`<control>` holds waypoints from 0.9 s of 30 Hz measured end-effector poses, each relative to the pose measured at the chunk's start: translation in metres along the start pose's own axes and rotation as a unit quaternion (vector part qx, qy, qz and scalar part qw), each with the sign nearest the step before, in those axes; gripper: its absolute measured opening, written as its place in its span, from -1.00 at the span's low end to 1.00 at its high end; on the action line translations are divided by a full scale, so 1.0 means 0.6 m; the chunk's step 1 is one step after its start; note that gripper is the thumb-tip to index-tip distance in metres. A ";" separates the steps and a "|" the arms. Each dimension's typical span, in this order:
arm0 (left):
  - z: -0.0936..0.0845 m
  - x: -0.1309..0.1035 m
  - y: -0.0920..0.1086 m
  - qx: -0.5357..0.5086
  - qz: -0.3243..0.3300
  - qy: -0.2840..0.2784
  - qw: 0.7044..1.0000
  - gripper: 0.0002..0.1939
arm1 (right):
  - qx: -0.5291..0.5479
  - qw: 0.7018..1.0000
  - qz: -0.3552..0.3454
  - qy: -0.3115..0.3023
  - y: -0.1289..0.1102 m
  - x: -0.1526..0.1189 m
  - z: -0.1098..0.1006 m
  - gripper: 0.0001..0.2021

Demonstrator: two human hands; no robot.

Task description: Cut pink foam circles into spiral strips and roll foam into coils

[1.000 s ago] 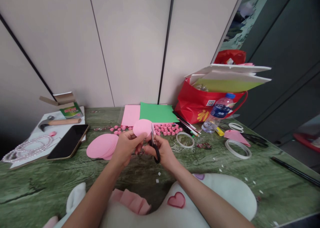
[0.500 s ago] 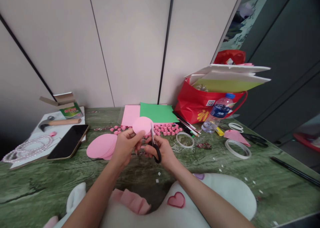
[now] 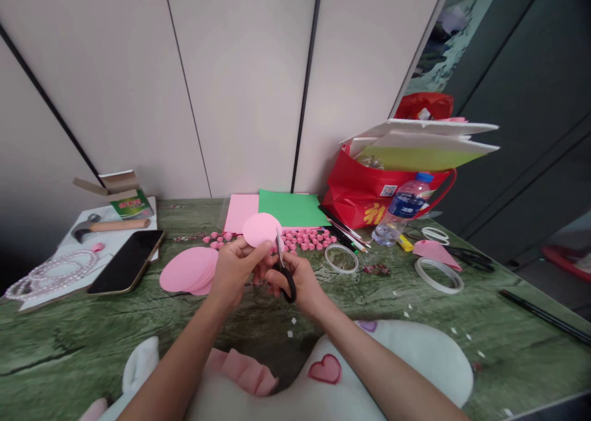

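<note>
Near the middle of the view, my left hand [image 3: 234, 269] pinches the lower edge of a round pink paper [image 3: 259, 229]. My right hand [image 3: 298, 280] has its fingers in the black handles of the scissors [image 3: 288, 280], whose blades point up against the right edge of that paper. Left of my left hand lies a fanned stack of pink paper circles [image 3: 187, 269]. Behind both hands are several small pink pieces [image 3: 310, 240], with a pink sheet [image 3: 242, 210] and a green sheet [image 3: 292, 208] farther back.
A phone [image 3: 127, 262], a hammer [image 3: 115, 224] and bead strings [image 3: 55, 276] lie at the left. A red bag [image 3: 345, 184], a bottle [image 3: 402, 210] and tape rolls [image 3: 438, 276] stand or lie at the right. A white plush [image 3: 410, 359] is in front.
The round pink paper has shifted slightly up and left. The scissors have moved slightly left with my right hand and still touch the paper's right edge.
</note>
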State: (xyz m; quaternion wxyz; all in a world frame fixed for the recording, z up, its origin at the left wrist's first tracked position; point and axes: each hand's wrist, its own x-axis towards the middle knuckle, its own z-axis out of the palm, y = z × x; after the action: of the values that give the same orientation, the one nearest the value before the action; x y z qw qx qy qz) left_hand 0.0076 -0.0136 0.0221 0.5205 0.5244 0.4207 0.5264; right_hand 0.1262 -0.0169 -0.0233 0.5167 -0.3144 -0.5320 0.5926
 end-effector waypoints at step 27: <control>-0.004 0.002 -0.001 0.080 -0.018 -0.011 0.997 -0.76 | 0.003 1.000 -0.019 -0.023 -0.001 0.004 -0.005 -0.62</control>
State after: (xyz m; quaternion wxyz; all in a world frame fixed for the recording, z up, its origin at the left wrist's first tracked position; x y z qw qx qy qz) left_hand 0.0056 -0.0118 0.0213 0.4909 0.5627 0.4649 0.4757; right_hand 0.1287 -0.0137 -0.0229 0.5163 -0.2895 -0.5476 0.5914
